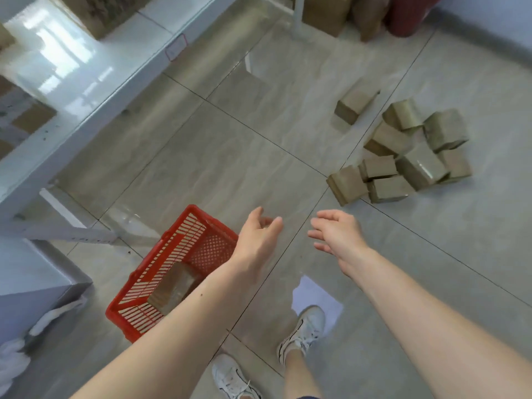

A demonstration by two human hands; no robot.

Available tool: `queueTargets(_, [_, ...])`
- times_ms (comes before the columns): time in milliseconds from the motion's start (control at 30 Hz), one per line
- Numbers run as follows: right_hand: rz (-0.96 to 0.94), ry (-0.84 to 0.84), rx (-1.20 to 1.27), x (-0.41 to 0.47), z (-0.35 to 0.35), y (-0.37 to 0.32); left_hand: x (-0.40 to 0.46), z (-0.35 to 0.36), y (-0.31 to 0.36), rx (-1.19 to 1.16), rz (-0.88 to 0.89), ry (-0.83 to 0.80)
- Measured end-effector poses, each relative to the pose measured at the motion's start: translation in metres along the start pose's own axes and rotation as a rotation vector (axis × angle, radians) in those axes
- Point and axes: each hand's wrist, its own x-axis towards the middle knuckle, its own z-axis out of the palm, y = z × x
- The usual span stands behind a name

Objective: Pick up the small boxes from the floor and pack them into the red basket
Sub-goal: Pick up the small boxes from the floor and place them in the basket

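A red slatted basket stands on the tiled floor at lower left, with one brown box lying inside it. Several small cardboard boxes lie piled on the floor at the right, and a single box sits apart behind them. My left hand hovers beside the basket's right rim, fingers relaxed, holding nothing. My right hand is held out in the air to its right, fingers loosely spread and empty, well short of the pile.
A white shelf rack runs along the left with cartons on it. Larger cartons and a red bag stand at the back wall. A white paper sheet lies by my shoes.
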Motion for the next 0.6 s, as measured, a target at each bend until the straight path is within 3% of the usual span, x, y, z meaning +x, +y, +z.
queueTargets(233, [-0.008, 0.052, 0.018, 0.061, -0.070, -0.060, 0.052, 0.065, 0.075, 0.039, -0.004, -0.034])
queueTargets(600, [0.019, 0.114, 0.110, 0.176, -0.094, -0.189, 0.167, 0.083, 0.217, 0.108, 0.028, -0.089])
